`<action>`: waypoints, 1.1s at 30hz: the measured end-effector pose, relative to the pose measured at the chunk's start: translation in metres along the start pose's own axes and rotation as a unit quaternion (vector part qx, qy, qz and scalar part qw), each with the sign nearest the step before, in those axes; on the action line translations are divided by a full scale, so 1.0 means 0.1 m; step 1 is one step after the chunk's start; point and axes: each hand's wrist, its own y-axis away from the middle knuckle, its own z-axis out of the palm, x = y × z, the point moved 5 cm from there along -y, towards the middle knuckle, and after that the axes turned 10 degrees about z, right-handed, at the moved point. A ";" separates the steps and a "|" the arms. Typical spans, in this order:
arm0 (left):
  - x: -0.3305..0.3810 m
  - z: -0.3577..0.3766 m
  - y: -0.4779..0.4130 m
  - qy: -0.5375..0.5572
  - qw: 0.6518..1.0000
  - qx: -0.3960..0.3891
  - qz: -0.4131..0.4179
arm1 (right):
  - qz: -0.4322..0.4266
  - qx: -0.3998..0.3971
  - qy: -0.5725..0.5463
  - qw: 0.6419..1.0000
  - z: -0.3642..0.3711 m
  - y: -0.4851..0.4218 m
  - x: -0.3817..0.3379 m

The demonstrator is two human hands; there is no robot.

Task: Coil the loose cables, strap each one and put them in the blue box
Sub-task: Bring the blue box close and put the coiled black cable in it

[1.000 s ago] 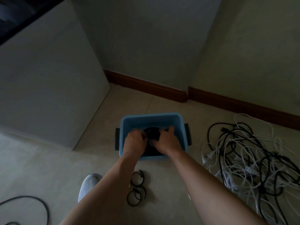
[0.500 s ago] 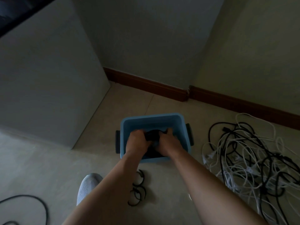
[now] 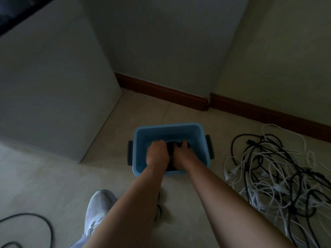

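A blue box (image 3: 168,128) with black side handles stands on the tiled floor in the middle of the view. My left hand (image 3: 157,153) and my right hand (image 3: 181,154) are both down inside it, side by side. Between them shows a black coiled cable (image 3: 171,147), and both hands are closed on it. Most of the coil is hidden by my hands. A tangle of loose black and white cables (image 3: 279,176) lies on the floor to the right of the box.
A pale cabinet side (image 3: 53,86) rises at the left. Brown skirting (image 3: 179,97) runs along the walls behind the box. My grey shoe (image 3: 97,210) is at lower left, with a black cable loop (image 3: 35,226) beside it. Black straps (image 3: 159,208) peek out under my left forearm.
Both hands have sunk deeper into the box with the black coil. My forearm now covers most of the straps on the floor.
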 end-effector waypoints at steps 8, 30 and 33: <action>0.06 -0.13 0.16 -0.030 0.999 0.010 0.024 | 0.001 0.058 -0.021 0.998 -0.26 0.33 0.00; 0.24 -0.67 0.90 0.173 0.982 0.021 -0.071 | -0.024 0.145 -0.148 0.978 -0.86 1.49 0.60; 0.06 -0.57 0.95 0.195 0.974 0.000 -0.118 | -0.038 0.135 -0.166 0.976 -0.81 1.45 0.56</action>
